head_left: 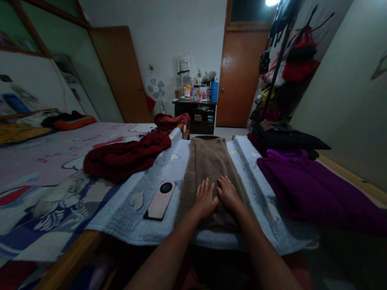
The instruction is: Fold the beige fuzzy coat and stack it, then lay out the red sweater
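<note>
A brown garment [208,161], folded into a long narrow strip, lies on a pale blue cloth [133,225] in front of me. My left hand [205,199] rests flat on it, fingers spread and pointing away from me. Close beside it on the right, my right hand [229,193] also presses flat on the brown fabric with its fingers apart. Neither hand grips anything. To the left of the garment, a pink phone [160,201] with a round black camera ring lies on the blue cloth.
Purple folded clothing [302,181] lies at the right, with a dark folded pile [287,137] behind it. Dark red clothing [130,157] is heaped at the left, by the bed [75,141]. Further back stand a fan [156,88] and a black cabinet [193,125].
</note>
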Demonstrator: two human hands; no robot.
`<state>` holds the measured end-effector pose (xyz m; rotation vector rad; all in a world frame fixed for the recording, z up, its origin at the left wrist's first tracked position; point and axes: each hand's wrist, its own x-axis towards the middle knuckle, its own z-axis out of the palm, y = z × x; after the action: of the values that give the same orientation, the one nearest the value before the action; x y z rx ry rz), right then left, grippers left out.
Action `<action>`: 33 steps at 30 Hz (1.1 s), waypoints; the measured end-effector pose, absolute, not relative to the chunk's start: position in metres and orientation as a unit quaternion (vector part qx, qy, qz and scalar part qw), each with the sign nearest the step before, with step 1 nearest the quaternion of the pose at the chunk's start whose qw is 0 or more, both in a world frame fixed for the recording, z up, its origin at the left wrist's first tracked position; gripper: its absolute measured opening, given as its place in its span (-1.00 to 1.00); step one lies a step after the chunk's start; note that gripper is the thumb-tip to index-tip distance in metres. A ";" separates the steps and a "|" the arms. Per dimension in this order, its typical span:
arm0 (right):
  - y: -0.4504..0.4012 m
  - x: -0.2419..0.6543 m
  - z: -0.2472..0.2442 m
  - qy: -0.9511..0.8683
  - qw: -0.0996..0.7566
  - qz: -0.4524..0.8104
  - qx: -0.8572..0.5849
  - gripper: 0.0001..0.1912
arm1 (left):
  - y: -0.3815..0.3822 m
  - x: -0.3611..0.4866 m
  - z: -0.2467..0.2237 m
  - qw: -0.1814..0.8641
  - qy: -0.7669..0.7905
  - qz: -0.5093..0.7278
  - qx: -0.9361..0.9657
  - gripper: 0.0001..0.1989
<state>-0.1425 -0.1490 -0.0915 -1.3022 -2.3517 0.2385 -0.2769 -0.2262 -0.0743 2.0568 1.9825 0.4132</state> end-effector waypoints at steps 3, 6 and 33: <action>-0.160 -0.137 -0.089 -0.854 0.211 0.088 -0.468 -0.53 | -0.225 -0.277 -0.077 0.124 0.683 0.137 0.707 -0.34; -0.172 -0.133 -0.084 -0.857 0.191 0.091 -0.469 -0.51 | -0.224 -0.278 -0.080 0.119 0.683 0.135 0.708 -0.35; -0.192 -0.129 -0.077 -0.855 0.188 0.074 -0.477 -0.44 | -0.222 -0.279 -0.071 0.126 0.685 0.137 0.704 -0.38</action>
<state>-0.1287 -0.1915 -0.0771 -1.3420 -2.4057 0.2072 -0.2788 -0.2224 -0.0711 2.0510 1.9941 0.3974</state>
